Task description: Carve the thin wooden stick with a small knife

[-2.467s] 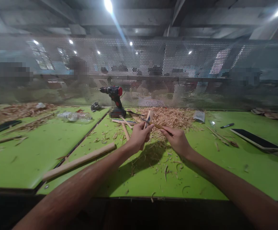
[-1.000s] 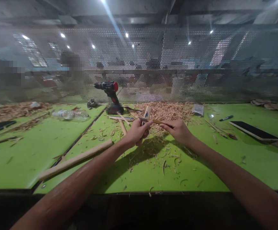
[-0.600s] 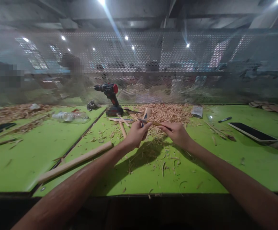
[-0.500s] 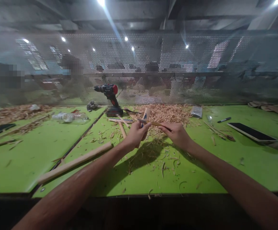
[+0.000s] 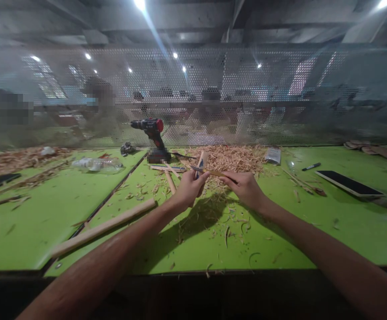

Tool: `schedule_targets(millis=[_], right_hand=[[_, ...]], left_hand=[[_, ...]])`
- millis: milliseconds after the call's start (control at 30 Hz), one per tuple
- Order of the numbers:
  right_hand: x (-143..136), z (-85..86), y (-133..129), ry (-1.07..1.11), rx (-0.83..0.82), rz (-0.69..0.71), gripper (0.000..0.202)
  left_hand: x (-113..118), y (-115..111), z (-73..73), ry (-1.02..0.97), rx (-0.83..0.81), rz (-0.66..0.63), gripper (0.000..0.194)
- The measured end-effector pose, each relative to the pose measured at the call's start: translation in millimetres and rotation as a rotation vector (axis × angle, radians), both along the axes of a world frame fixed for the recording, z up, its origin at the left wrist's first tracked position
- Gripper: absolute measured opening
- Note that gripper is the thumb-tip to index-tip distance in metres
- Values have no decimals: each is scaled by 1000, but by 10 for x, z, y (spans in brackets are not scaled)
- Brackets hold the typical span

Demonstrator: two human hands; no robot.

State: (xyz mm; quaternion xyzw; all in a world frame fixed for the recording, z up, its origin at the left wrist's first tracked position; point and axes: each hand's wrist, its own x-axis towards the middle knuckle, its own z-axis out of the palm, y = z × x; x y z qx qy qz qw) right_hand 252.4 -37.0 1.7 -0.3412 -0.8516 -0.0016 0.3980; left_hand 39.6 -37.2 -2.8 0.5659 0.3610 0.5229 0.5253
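Above the middle of the green table, my left hand [image 5: 189, 189] is closed around a short pale wood piece [image 5: 204, 157] with blue marks. The piece stands up out of the fist at a tilt. My right hand [image 5: 246, 186] grips a carving knife [image 5: 217, 173] with a yellowish handle. Its blade points left and lies across the wood beside my left thumb; whether it is cutting in cannot be made out. Behind and below the hands lies a heap of wood shavings [image 5: 235, 158].
A cordless drill [image 5: 153, 138] stands at the back, left of the shavings. A long wooden stick [image 5: 106, 226] lies front left, a plastic bottle [image 5: 96, 164] beyond it. To the right are a black-topped board [image 5: 349, 183], a marker [image 5: 311, 166] and a mesh screen [image 5: 193, 98] behind.
Both hands hold the wood and knife in nearly the same place. The view has shifted very slightly.
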Motion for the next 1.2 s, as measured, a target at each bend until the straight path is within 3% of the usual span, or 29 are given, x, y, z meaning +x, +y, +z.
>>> schedule_targets(millis=[367,633,867,1200], right_hand=[[-60,-37,-14,91,-28,-37,44],[71,-12,128,30,-71,62,44],[46,-16,85,19,-45,24,40],[-34,-39,1,41,-66,-37,42]], left_hand=[[32,8,-42,-35,-1,29,49],[-99,92,-37,53,15,-183,50],[-64,77,-47,103,116,-34,57],[-16,71,-78,40,36,17,52]])
